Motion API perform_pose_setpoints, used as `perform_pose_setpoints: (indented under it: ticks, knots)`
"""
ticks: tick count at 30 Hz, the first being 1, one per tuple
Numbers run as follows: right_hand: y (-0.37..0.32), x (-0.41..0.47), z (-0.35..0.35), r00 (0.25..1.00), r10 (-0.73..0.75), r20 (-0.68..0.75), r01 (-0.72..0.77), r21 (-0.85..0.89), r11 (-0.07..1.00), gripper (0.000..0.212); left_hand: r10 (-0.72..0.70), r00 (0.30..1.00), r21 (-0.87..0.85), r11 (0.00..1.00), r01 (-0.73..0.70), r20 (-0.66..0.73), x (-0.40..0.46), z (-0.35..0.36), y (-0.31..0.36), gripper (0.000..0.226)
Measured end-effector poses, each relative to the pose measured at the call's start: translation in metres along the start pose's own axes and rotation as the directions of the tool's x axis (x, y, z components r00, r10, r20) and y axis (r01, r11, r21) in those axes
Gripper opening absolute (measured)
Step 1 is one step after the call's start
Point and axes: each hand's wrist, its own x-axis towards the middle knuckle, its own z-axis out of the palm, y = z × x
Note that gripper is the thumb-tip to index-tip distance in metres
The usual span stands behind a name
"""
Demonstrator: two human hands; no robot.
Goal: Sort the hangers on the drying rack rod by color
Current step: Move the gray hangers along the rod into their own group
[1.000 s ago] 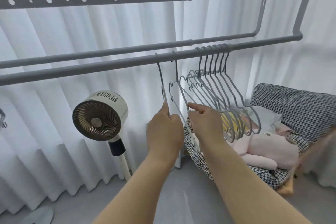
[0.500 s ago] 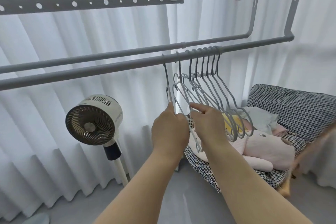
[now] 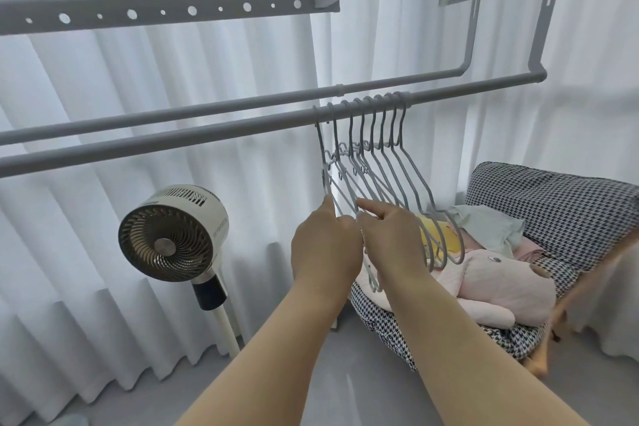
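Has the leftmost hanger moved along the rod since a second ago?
Yes. The leftmost hanger, gripped by the left hand, has slid right along the rod, closing its gap to the other hangers.

A home, in a laundry corner of a living space. Above the person's right hand (image 3: pixel 392 239) runs a ceiling-hung drying rack rod (image 3: pixel 173 143) with grey hangers (image 3: pixel 397 169). White curtains (image 3: pixel 103 86) fill the wall beyond. Left of the hands stands a pedestal fan (image 3: pixel 171 235); to their right, a houndstooth cushioned seat (image 3: pixel 553 204) holds a pink plush toy (image 3: pixel 501 284).
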Motion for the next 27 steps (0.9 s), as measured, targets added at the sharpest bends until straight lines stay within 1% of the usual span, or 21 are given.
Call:
perform_pose_setpoints:
  ticks: [4,8,10,14,21,24,27]
  knots:
    - [-0.002,-0.001,-0.001,1.000,-0.004,0.001,0.004,-0.014,1.000,0.034,0.017,1.000,0.004,1.000,-0.017,-0.011,0.000,0.002,-0.001,0.042]
    - [0.001,0.001,0.000,1.000,-0.008,-0.008,0.008,-0.004,1.000,0.035,0.019,1.000,-0.004,1.000,-0.019,-0.014,0.000,0.003,-0.001,0.056]
    - [0.000,0.001,0.000,1.000,0.000,-0.015,0.000,-0.008,1.000,0.034,0.021,1.000,-0.007,1.000,-0.021,-0.013,0.001,0.004,-0.003,0.058]
    - [-0.003,-0.001,-0.001,1.000,0.013,-0.012,-0.013,-0.030,0.999,0.034,0.034,0.999,-0.027,0.999,-0.033,0.010,0.004,0.005,-0.004,0.054]
    - [-0.005,-0.004,0.001,1.000,0.016,-0.020,-0.017,-0.031,0.999,0.034,0.034,0.999,-0.040,0.999,-0.034,-0.001,0.007,0.008,-0.007,0.059]
    - [-0.004,-0.005,0.000,0.999,0.004,-0.035,-0.006,-0.084,0.996,0.030,0.029,0.999,-0.028,0.999,-0.028,0.018,0.009,0.009,-0.010,0.056]
    - [-0.005,-0.007,0.001,0.998,-0.030,-0.055,0.022,-0.138,0.990,0.032,0.027,1.000,-0.040,0.999,-0.027,0.007,0.010,0.012,-0.015,0.054]
